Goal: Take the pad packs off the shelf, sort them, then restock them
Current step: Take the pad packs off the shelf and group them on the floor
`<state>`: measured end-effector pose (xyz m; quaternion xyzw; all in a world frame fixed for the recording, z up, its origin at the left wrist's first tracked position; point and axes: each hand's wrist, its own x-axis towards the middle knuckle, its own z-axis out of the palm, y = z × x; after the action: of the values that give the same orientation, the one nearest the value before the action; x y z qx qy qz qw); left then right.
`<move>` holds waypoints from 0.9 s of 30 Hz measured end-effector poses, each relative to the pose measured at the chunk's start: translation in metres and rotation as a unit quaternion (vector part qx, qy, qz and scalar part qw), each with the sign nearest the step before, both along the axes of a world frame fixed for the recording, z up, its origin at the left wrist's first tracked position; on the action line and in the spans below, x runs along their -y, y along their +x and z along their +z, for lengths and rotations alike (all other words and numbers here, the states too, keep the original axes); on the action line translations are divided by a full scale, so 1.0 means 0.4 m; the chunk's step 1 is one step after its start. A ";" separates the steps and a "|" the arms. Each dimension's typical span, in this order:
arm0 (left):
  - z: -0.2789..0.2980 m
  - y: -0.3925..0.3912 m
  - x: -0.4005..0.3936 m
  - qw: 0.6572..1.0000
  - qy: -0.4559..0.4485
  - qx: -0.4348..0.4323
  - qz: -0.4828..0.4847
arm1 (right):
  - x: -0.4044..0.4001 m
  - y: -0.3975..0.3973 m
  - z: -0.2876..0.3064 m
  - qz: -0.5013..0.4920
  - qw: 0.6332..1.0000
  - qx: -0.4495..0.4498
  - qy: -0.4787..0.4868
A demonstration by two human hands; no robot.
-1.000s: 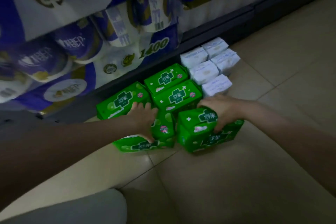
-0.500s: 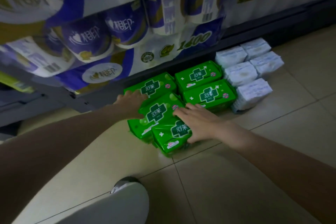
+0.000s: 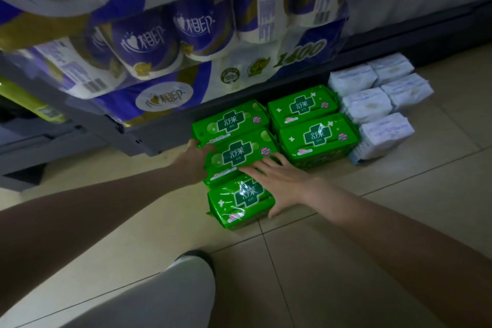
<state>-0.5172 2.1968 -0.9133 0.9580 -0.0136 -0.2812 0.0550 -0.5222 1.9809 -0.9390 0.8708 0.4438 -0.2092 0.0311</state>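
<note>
Beige floor tiles (image 3: pixel 332 261) fill the lower view, dim under the shelf (image 3: pixel 138 138). Nearest, a grey trouser knee (image 3: pixel 170 293) is cut off by the bottom edge, and both forearms reach in from the sides. The front green pack (image 3: pixel 239 202) lies on the floor, tilted a little; half a second ago the right hand lay flat on its top, and now the right hand (image 3: pixel 282 181) has slid to its right side, thumb at the pack's lower corner, fingers (image 3: pixel 253 169) spread and straight across the seam with the middle pack (image 3: pixel 239 154). The left hand (image 3: pixel 195 161) has come forward from the rear pack to the middle pack's left end; its fingers curl round that end, their tips hidden behind the pack. Beyond, the rear pack (image 3: pixel 231 121) touches the middle one, and two more green packs (image 3: pixel 311 125) sit just beside to the right, unmoved. Five white packs (image 3: pixel 378 104) stand clustered right of those, their print too faint to read. Farthest, blue tissue rolls (image 3: pixel 159 42) crowd the shelf, blurred and cut off at the top.
</note>
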 end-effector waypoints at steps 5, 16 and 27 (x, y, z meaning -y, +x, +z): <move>0.016 0.008 0.008 0.992 0.049 0.035 -0.108 | 0.039 -0.017 -0.019 -0.017 0.999 0.025 0.023; 0.006 0.042 0.147 0.960 0.065 -0.006 -0.273 | 0.380 0.046 0.074 -0.132 0.991 0.029 0.013; 0.000 0.048 0.284 0.954 0.033 0.047 -0.293 | 0.457 0.071 0.045 -0.194 0.976 0.094 -0.028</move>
<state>-0.4982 2.0832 -0.9133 0.9252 -0.2871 -0.2402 -0.0622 -0.4938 1.7981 -0.9211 0.9549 0.2551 -0.1408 0.0563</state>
